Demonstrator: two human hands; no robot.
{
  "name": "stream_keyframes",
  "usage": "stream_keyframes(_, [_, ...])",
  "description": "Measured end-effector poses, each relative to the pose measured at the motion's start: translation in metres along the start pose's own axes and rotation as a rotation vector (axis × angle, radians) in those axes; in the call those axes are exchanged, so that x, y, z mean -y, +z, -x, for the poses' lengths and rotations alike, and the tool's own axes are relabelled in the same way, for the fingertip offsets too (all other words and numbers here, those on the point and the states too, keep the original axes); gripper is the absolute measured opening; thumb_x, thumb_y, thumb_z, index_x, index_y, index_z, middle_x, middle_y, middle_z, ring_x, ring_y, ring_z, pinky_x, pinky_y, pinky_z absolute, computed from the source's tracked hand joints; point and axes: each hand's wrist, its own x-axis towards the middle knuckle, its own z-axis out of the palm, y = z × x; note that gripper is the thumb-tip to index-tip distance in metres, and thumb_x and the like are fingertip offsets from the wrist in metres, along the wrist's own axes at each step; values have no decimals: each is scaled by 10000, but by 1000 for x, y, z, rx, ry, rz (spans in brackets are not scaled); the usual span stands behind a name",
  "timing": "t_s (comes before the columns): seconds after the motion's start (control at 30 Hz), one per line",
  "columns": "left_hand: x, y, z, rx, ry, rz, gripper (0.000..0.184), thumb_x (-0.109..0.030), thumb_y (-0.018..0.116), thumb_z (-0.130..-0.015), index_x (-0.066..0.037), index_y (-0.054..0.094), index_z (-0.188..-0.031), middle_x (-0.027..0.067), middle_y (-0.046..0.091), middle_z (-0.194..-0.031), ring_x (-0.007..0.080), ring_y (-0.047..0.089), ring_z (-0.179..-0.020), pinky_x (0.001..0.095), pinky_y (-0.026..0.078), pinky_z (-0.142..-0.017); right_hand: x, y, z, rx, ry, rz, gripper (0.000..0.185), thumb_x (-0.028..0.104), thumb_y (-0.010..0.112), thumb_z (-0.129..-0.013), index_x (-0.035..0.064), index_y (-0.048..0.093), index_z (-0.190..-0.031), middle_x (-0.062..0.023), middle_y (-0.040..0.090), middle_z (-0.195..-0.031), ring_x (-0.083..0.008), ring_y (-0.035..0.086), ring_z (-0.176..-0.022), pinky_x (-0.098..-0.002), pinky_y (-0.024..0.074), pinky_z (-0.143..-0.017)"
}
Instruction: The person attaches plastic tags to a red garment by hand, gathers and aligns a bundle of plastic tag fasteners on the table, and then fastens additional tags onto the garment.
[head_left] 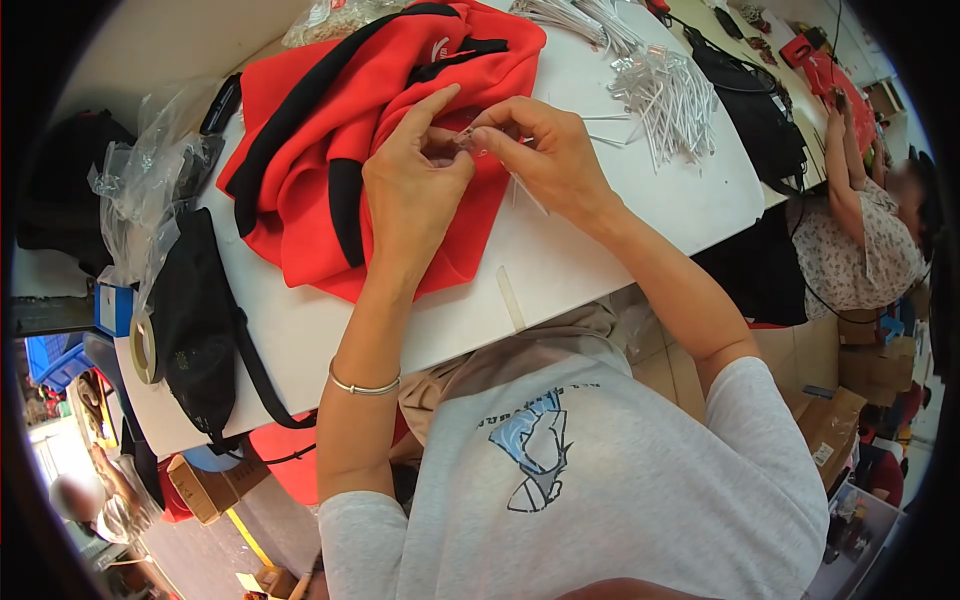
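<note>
Both my hands meet over a red and black garment [300, 200] spread on the white table [570, 262]. My left hand [412, 180] pinches something small, thumb against fingers, its index finger pointing up. Close against it, my right hand [550, 160] has thumb and fingertips closed at the same spot. The small item between them is too small to make out. Thin white strips stick out beneath and beside my right hand. A bundle of white wire-like ties [665, 105] lies to the right, with another bundle [585, 22] behind it.
A black bag [197, 330], a tape roll [145, 348] and clear plastic bags [140, 205] are at the left. Black bags [745, 105] lie at the right, where a person in a patterned top [860, 245] works at another table. Cardboard boxes [825, 430] stand below.
</note>
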Motion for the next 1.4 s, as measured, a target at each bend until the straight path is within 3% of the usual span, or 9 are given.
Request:
stream_keyframes(0.13, [7, 3, -2, -23, 2, 105, 504, 45, 685, -769, -76, 667, -1258, 35, 680, -768, 90, 596, -647, 205, 511, -621, -3, -1, 1, 0, 18, 14, 81, 62, 687, -891, 7, 710, -944, 3, 662, -807, -70, 485, -679, -200, 397, -622])
stream_keyframes(0.33, [11, 1, -4, -8, -24, 151, 504, 51, 680, -772, -73, 664, -1261, 36, 686, -769, 89, 603, -657, 202, 514, -632, 0, -2, 2, -22, 35, -107, 77, 51, 680, -892, 10, 711, -949, 3, 664, -811, -72, 482, -668, -195, 391, -616])
stream_keyframes(0.5, [8, 0, -3, 1, -24, 91, 505, 56, 674, -774, -72, 663, -1262, 43, 704, -790, 91, 616, -667, 199, 518, -645, -4, -1, 2, -6, -22, -14, 62, 41, 674, -893, 12, 706, -937, 7, 655, -798, -69, 468, -650, -195, 385, -594])
stream_keyframes(0.67, [7, -3, -2, 10, -67, 131, 513, 61, 665, -769, -74, 662, -1264, 61, 727, -833, 96, 640, -694, 194, 523, -662, -11, -3, 1, -14, -218, 233, 41, 37, 669, -893, 11, 696, -910, 10, 642, -781, -69, 458, -635, -198, 377, -572])
stream_keyframes(0.83, [5, -2, -1, -18, -114, 246, 391, 47, 675, -806, -20, 689, -1191, 85, 737, -872, 108, 662, -723, 191, 538, -686, -10, -2, 5, 11, -143, 213, 39, 36, 659, -901, 8, 684, -913, 3, 632, -769, -70, 451, -615, -204, 383, -562])
stream_keyframes(0.97, [1, 2, -2, 11, -269, 575, 234, 13, 689, -854, 46, 710, -1085, 108, 735, -890, 124, 675, -748, 192, 557, -712, -3, -3, 3, -86, 121, -220, 58, 38, 655, -907, 2, 678, -947, -7, 649, -780, -70, 469, -611, -194, 394, -572])
stream_keyframes(1.13, [3, 8, 1, -30, -344, 721, 137, -29, 699, -887, 76, 717, -974, 114, 730, -882, 135, 676, -747, 194, 569, -718, -6, 2, 5, -81, 16, -87, 74, 31, 651, -911, 1, 675, -975, -6, 666, -793, -57, 484, -619, -177, 399, -582])
stream_keyframes(1.4, [9, 7, -3, -81, -386, 838, 101, -21, 696, -879, 65, 712, -930, 124, 724, -888, 144, 676, -759, 194, 574, -728, -5, 5, 6, -71, -49, 32, 78, -11, 647, -892, 3, 681, -961, 5, 673, -798, -54, 492, -631, -176, 396, -582])
